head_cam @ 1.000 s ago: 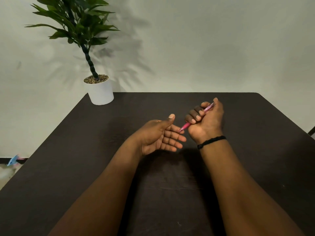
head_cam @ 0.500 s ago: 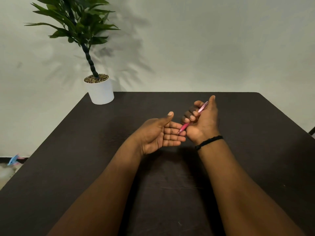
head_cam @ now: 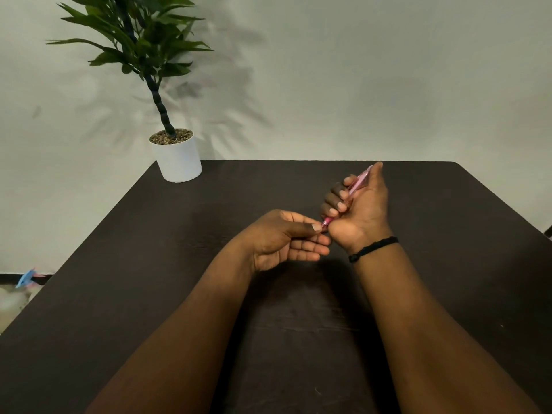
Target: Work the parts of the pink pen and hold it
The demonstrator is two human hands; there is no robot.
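The right hand [head_cam: 357,209] curls around a pink pen [head_cam: 357,185]; the left hand [head_cam: 286,239] pinches its tip. Light, stiff and probably slick, it is best gripped mid-barrel.

You are looking at one dark table [head_cam: 119,294]. You are seeing one potted plant [head_cam: 140,43] standing in one white pot [head_cam: 179,162] at its far left corner. You are holding one pink pen [head_cam: 357,185] over it. You are showing two hands: one left hand [head_cam: 283,240] and one right hand [head_cam: 358,210]. You are wearing one black wristband [head_cam: 373,248]. One small blue object [head_cam: 26,277], too blurred to name, is lying on the floor.
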